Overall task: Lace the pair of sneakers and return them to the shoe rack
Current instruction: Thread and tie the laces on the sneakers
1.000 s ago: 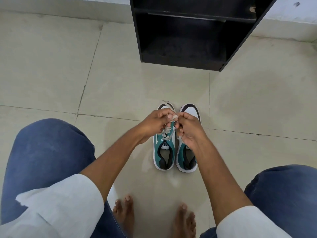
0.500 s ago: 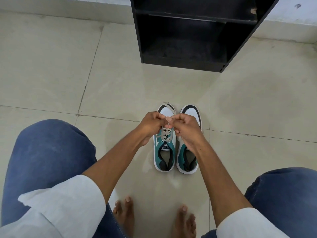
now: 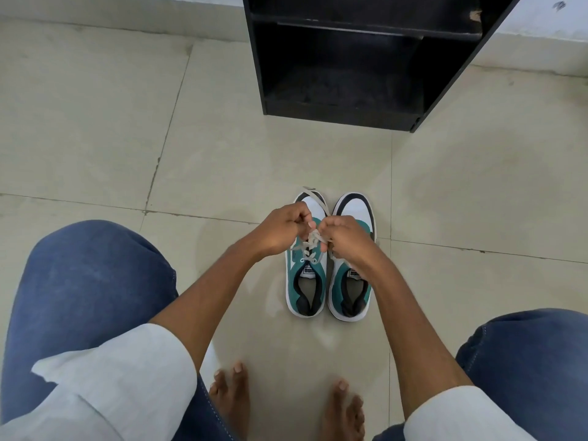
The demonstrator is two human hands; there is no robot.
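Viewing from the head camera, the only view supplied: two teal-and-white sneakers stand side by side on the tiled floor [image 3: 318, 160], toes pointing toward the black shoe rack [image 3: 346, 116], which stands well apart from them. The left sneaker [image 3: 306, 281] carries a pale lace [image 3: 313, 240] crossed through its upper eyelets; one loose end trails over its toe cap. The right sneaker [image 3: 350, 291] is partly covered by the wrist, and whether it is laced cannot be determined.

Handling, as a judgement: the lace is a soft, flat, limp cord that should slip easily through a loose pinch, so it is best taken close to the knot or near each end. The sneakers appear light with a firm sole; the heel collar or the sides of the upper would give a secure hold for carrying to the rack.

Fingers: the left hand [image 3: 283, 229] and the right hand [image 3: 346, 238] meet above the left sneaker's tongue, nearly touching. Both sets of fingers are curled in and pinched together on the lace, holding nothing else. Neither hand grips the shoe body. The step in hand appears to be tying or tightening; the return to the rack is not yet done.
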